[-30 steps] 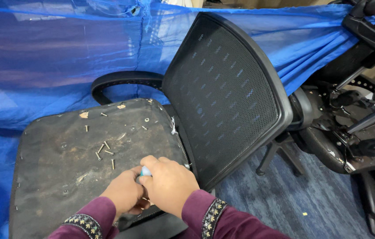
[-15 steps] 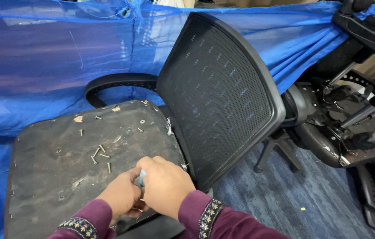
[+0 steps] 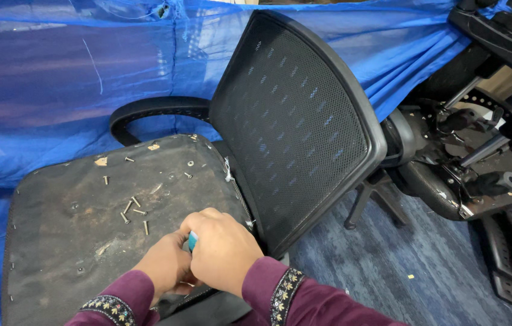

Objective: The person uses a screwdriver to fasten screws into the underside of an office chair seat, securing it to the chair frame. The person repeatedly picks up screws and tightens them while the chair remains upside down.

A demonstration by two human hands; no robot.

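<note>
My right hand (image 3: pixel 223 256) is curled into a closed fist, knuckles up, wrapped around a blue-handled tool (image 3: pixel 192 241); only a short stretch of the blue handle shows between my two hands. My left hand (image 3: pixel 164 268) lies just beside and partly under the right one, fingers bent and pressed against the same tool; I cannot tell how fully it closes around it. Both forearms enter from the bottom edge in maroon sleeves (image 3: pixel 304 302) with embroidered cuffs, wrists close together.

Both hands work at the near edge of a worn black seat cushion (image 3: pixel 57 241), close to where it meets the mesh backrest (image 3: pixel 295 121). The backrest stands tilted, leaning away to the right. The tool's tip is hidden beneath my hands.

Loose screws (image 3: pixel 134 211) lie scattered on the cushion, a small cluster near my left hand, others farther up toward the curved black armrest (image 3: pixel 153 110). A washer (image 3: pixel 190 163) lies near the cushion's far edge.

A blue plastic sheet (image 3: pixel 57 78) hangs behind the chair. To the right, on blue carpet (image 3: pixel 389 265), lie dismantled black chair parts (image 3: pixel 467 163), well apart from my hands.
</note>
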